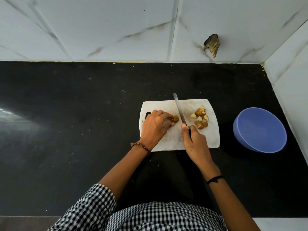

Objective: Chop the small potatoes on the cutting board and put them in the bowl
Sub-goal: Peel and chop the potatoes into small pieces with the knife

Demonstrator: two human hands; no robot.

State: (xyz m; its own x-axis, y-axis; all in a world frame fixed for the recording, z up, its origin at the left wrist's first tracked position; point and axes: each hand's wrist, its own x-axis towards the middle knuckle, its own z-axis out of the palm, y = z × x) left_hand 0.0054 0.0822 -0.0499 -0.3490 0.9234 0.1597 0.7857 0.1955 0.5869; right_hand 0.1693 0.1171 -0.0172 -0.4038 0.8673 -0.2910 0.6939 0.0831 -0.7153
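A white cutting board (168, 105) lies on the black counter. My left hand (154, 127) pinches a small brown potato (175, 118) at the board's middle. Just right of that potato stands the blade of a knife (179, 110), its tip pointing away from me. My right hand (195, 144) grips the knife's handle, which it hides. Several cut potato pieces (200, 117) lie in a loose pile on the board's right part. A blue bowl (260, 130) sits on the counter to the right of the board; I see nothing in it.
The black counter (83, 130) runs wide to the left. White marbled wall tiles close it off at the back and on the right, close to the bowl. A brown dried scrap (212, 44) sticks to the back wall.
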